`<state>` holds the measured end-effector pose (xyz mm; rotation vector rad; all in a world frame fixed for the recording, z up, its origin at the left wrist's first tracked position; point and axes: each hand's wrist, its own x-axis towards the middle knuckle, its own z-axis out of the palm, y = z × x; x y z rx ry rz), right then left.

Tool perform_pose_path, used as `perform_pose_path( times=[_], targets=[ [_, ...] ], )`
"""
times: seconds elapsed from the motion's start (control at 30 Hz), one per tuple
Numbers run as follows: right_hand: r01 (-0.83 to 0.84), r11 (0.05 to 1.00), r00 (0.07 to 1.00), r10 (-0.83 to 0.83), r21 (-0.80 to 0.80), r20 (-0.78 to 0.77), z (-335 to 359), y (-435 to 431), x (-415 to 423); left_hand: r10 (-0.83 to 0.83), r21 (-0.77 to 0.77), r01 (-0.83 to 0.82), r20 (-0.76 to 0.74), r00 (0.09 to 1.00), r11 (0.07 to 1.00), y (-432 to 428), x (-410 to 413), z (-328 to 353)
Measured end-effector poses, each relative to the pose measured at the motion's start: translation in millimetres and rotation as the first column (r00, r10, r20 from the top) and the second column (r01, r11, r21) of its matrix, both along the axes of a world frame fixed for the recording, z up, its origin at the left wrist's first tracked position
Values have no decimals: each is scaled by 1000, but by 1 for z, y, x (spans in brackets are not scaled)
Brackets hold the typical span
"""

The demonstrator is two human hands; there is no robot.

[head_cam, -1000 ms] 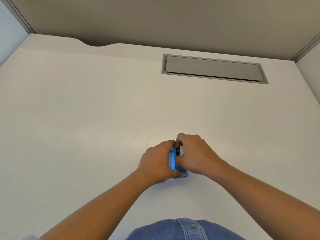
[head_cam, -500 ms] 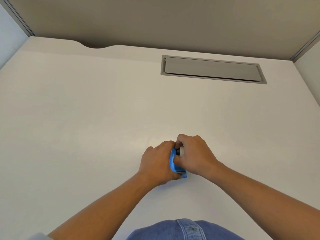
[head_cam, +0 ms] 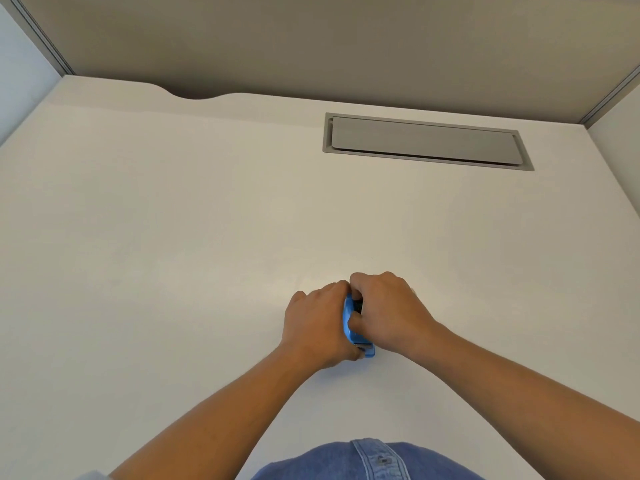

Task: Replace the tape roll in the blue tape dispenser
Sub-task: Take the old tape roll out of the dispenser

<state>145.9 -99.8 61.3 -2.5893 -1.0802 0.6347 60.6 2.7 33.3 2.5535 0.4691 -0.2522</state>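
On the worktop (head_cam: 173,237), the left hand (head_cam: 313,327) clasps the blue tape dispenser (head_cam: 349,325) from its left side. Its long axis runs toward the person. Right of it, the right hand (head_cam: 388,310) pinches something dark in its top, probably the roll.

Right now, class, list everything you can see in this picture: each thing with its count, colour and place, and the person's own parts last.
Tape dispenser: one, blue, on the desk near the front middle, held between both hands; a dark part shows at its top, too hidden to tell what it is.
Desk: one, off-white, fills most of the view.
Cable hatch: one, grey, lid closed, set into the desk at the far right.
Partition wall: one, beige-grey, behind the desk.
Denim shirt: one, blue, at the bottom edge.
Left hand: one, gripping the dispenser's left side.
Right hand: one, closed over the dispenser's top and right side.
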Motion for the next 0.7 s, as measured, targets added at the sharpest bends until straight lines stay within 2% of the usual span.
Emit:
perform_pose_path(
  times=[0.07,0.33,0.57,0.7],
  targets=[
    [-23,1000,999,23,-8,26,0,0,-1,-3,3,3,0,1000,1000,0,0,-1],
    [88,995,990,-83,39,-110,-1,-5,6,-60,35,60,-23,998,998,2,6,1],
    [63,991,997,-58,-115,50,1,6,-1,-91,56,92,-24,996,994,3,9,1],
    [71,991,997,-65,-117,52,1,5,-1,-98,49,99,-23,995,994,3,9,2]
  ],
)
